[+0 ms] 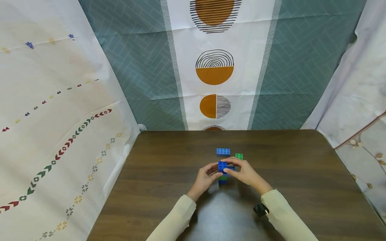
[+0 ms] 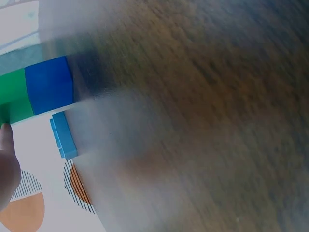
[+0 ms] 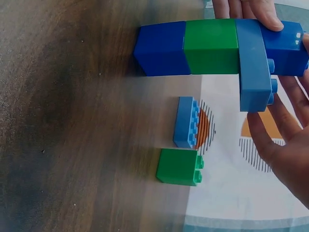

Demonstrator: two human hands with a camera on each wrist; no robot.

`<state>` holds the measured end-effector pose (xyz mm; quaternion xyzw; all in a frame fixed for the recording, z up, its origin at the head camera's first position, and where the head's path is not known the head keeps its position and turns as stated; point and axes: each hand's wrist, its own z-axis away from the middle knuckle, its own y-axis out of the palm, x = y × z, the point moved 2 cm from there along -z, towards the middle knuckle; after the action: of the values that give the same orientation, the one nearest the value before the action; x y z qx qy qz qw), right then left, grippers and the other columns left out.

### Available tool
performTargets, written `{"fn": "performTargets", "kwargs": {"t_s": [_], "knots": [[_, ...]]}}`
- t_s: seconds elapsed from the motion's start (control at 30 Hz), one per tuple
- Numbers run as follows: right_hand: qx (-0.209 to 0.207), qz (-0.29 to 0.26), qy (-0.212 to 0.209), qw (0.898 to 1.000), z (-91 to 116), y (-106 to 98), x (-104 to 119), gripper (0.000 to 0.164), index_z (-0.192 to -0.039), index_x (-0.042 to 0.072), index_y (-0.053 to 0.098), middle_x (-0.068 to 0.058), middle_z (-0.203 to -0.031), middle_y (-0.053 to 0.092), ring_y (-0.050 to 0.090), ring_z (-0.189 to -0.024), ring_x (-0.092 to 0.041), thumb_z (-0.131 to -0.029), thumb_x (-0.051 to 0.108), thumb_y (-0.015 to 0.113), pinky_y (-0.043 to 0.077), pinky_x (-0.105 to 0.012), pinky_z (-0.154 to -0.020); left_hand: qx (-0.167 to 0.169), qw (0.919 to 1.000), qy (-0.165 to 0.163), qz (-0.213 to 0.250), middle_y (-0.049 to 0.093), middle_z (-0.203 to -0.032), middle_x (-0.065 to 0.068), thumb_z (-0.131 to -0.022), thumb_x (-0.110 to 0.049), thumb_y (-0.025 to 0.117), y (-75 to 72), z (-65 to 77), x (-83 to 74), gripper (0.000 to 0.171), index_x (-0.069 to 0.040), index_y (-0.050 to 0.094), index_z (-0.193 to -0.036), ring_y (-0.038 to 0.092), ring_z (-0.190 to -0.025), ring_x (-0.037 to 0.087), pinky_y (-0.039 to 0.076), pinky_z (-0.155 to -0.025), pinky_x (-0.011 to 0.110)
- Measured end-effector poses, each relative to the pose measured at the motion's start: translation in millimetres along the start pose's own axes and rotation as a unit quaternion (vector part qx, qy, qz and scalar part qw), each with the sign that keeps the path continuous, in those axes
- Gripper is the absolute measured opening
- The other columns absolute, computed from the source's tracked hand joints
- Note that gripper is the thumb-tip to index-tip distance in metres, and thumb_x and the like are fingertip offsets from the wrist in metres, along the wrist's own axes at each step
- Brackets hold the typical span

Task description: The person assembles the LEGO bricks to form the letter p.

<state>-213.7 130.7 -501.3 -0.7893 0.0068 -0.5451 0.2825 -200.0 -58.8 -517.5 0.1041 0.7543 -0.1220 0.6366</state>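
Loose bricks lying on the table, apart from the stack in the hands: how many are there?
2. A light blue flat brick lies just beyond the stack, and a small green brick sits to its right. Others may be hidden behind the hands.

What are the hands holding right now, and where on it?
Both hands, left and right, grip the block tower at its top, around the upper blue brick.

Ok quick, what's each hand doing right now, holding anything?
Left hand: grips the block tower from its left side.
Right hand: holds the same tower near its top, fingers curled over it.
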Motion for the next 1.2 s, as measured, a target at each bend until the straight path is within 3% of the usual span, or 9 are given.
{"fn": "performTargets", "kwargs": {"t_s": [0.27, 0.43, 0.7, 0.77, 1.0, 1.2], "knots": [[0.019, -0.009, 0.01, 1.0, -1.5, -5.5, -0.1, 0.035, -0.125, 0.009, 0.063, -0.01, -0.123, 0.061, 0.058, -0.11, -0.031, -0.092, 0.017, 0.067, 0.048, -0.058, -0.093, 0.001, 0.9998, 0.011, 0.018, 0.059, -0.119, 0.032, -0.086, 0.007, 0.066, 0.5, -2.2, 2.0, 0.037, 0.014, 0.057, -0.121, 0.056, -0.113, 0.046, 0.051, -0.093, 0.03], [0.017, -0.012, -0.001, 1.0, -3.4, -12.5, -0.8, 0.033, -0.126, 0.005, 0.061, -0.013, -0.123, 0.061, 0.058, -0.11, -0.032, -0.093, 0.008, 0.063, 0.049, -0.056, -0.092, -0.001, 0.9996, 0.012, 0.025, 0.059, -0.118, 0.034, -0.085, 0.009, 0.066, 1.2, -2.7, 3.3, 0.037, 0.017, 0.055, -0.12, 0.056, -0.112, 0.046, 0.051, -0.094, 0.031], [-0.028, 0.009, 0.015, 0.999, -6.9, -33.4, 25.1, 0.028, -0.122, -0.003, 0.061, -0.021, -0.12, 0.061, 0.059, -0.107, -0.035, -0.094, 0.004, 0.06, 0.051, -0.023, -0.088, -0.01, 0.9998, -0.006, 0.016, 0.061, -0.117, 0.031, -0.085, 0.008, 0.068, 1.0, -2.7, 3.5, 0.038, 0.015, 0.057, -0.12, 0.058, -0.112, 0.042, 0.051, -0.093, 0.028], [-0.037, 0.0, 0.021, 0.999, -8.6, -37.7, 25.0, 0.028, -0.121, -0.005, 0.061, -0.023, -0.12, 0.061, 0.059, -0.106, -0.035, -0.094, 0.003, 0.06, 0.051, -0.02, -0.087, -0.012, 0.9998, -0.013, 0.014, 0.061, -0.118, 0.03, -0.085, 0.007, 0.068, 0.8, -2.1, 3.0, 0.039, 0.014, 0.057, -0.121, 0.058, -0.113, 0.041, 0.051, -0.094, 0.028], [-0.079, 0.001, 0.045, 0.996, -16.6, -44.9, -28.1, 0.032, -0.125, -0.003, 0.059, -0.022, -0.124, 0.06, 0.058, -0.111, -0.04, -0.095, 0.009, 0.062, 0.049, -0.049, -0.095, -0.01, 0.9997, -0.018, 0.01, 0.06, -0.119, 0.029, -0.086, 0.004, 0.068, 0.3, -1.3, 2.8, 0.039, 0.013, 0.057, -0.122, 0.057, -0.113, 0.041, 0.051, -0.094, 0.029], [-0.093, -0.001, 0.071, 0.993, -16.2, -49.0, -56.4, 0.042, -0.13, -0.003, 0.055, -0.022, -0.128, 0.058, 0.052, -0.119, -0.039, -0.095, 0.018, 0.063, 0.043, -0.055, -0.099, -0.008, 0.9996, -0.023, 0.011, 0.06, -0.119, 0.029, -0.086, 0.005, 0.068, 0.0, -1.3, 2.6, 0.039, 0.013, 0.057, -0.122, 0.058, -0.113, 0.04, 0.051, -0.093, 0.028]]}}
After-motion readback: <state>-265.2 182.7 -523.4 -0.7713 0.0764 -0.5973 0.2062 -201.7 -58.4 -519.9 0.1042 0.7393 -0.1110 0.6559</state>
